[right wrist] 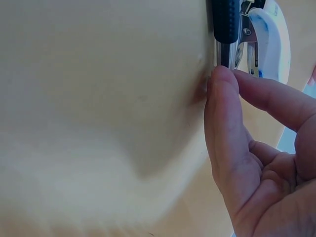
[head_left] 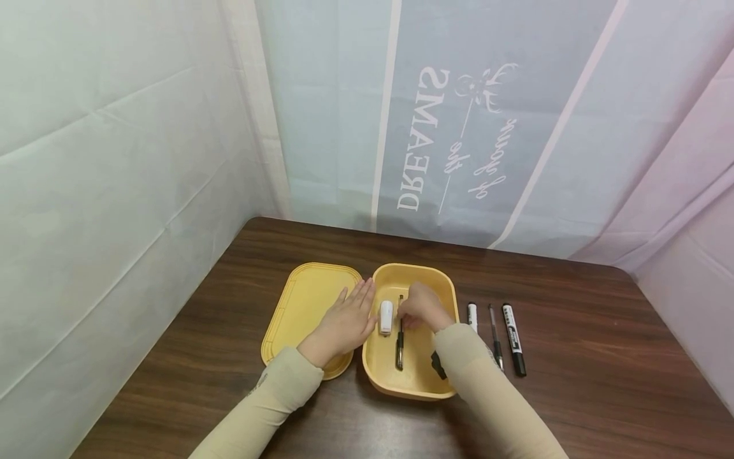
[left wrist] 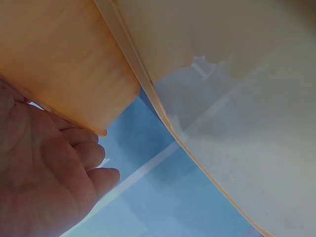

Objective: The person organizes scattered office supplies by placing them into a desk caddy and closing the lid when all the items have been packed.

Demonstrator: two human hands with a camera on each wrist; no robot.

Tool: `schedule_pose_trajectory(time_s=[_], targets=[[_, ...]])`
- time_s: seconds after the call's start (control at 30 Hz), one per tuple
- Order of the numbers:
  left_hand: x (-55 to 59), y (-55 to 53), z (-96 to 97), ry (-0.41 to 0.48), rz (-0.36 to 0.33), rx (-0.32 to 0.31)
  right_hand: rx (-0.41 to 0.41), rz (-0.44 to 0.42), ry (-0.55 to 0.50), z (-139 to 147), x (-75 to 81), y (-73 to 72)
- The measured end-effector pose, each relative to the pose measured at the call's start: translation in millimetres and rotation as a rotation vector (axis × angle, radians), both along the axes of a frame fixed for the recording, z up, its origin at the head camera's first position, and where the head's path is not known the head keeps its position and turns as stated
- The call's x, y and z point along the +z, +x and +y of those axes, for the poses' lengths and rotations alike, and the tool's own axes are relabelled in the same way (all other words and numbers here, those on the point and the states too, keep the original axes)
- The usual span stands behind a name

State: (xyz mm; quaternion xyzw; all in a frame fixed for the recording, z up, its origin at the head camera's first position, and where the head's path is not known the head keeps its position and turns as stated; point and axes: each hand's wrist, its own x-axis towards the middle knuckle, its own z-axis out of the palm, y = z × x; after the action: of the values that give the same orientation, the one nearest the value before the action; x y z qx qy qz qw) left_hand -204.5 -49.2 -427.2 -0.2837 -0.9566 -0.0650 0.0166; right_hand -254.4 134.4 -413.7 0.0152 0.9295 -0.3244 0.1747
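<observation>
**Two hands at a yellow box on a dark wood bench**

Head view, left to right. White cloth wall on the left; grey-blue cloth w/ mirrored white lettering at the back; pale pink cloth on the right. Below them, a dark brown wood bench (head_left: 573, 395).

Far left on the bench: a flat yellow lid (head_left: 298, 306), lying rim-up just beside the box. The left hand (head_left: 344, 325) rests across the lid's right edge, fingers straight and together, tips reaching the box's left rim. Grip released, holding nothing. Left wrist view shows the same fingers (left wrist: 94, 153) relaxed against the yellow plastic.

Centre: an open yellow box (head_left: 427, 382), rounded corners. Inside, near the left wall, a small white stapler (head_left: 387, 317), lying lengthwise. Just right of it, a black pen (head_left: 399, 347), also lengthwise, tip end toward the far wall. The right hand (head_left: 421, 307) is down inside the box over the pen's far end, fingers curled. Right wrist view: thumb and fingertips (right wrist: 224, 98) touch the pen's (right wrist: 226, 22) clear barrel below its black grip zone, stapler (right wrist: 269, 39) right beside it. Cannot tell for sure if the pinch is closed on the pen. A small black item (head_left: 438, 364) sits by the box's near right corner, partly hidden by the sleeve.

Right of the box, three pens lie side by side on the bench, apart from each other: a white marker (head_left: 473, 317), a thin pen (head_left: 496, 338), a thick black-and-white marker (head_left: 513, 338).
</observation>
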Motion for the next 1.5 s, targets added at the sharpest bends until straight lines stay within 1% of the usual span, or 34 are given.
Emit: schedule_pose_trajectory(time_s=[0.13,0.27,0.4,0.6,0.73,0.93,1.1,1.3,1.43,1.5], targets=[[1.9,0.2,-0.1,0.005,-0.014,0.002,0.0,-0.002,-0.01,1,0.1,0.3],[1.4,2.0,1.1,0.003,-0.019,0.002,-0.004,-0.006,-0.017,3,-4.0,1.0],[0.2,3.6,1.7,0.003,-0.014,0.002,-0.017,-0.018,-0.066,6,-7.4,1.6],[1.4,3.7,1.6,0.004,-0.003,-0.007,-0.04,-0.045,-0.133,9,-5.7,1.9],[0.4,2.8,1.5,0.007,-0.006,-0.005,-0.072,-0.113,-0.234,11,-3.2,1.5],[-1.7,2.0,1.2,0.013,-0.007,-0.003,-0.097,-0.235,-0.438,18,0.5,-0.4],[-0.5,3.1,0.6,0.015,-0.006,0.003,-0.076,-0.317,-0.607,24,2.8,-4.1],[1.8,3.3,0.7,0.018,-0.007,0.005,-0.033,-0.409,-0.793,31,6.4,-6.9],[3.0,3.2,1.2,0.027,-0.007,0.006,-0.022,-0.433,-0.878,32,9.3,-7.8],[3.7,3.2,1.4,0.03,-0.007,0.005,-0.032,-0.442,-0.902,32,11.3,-7.6]])
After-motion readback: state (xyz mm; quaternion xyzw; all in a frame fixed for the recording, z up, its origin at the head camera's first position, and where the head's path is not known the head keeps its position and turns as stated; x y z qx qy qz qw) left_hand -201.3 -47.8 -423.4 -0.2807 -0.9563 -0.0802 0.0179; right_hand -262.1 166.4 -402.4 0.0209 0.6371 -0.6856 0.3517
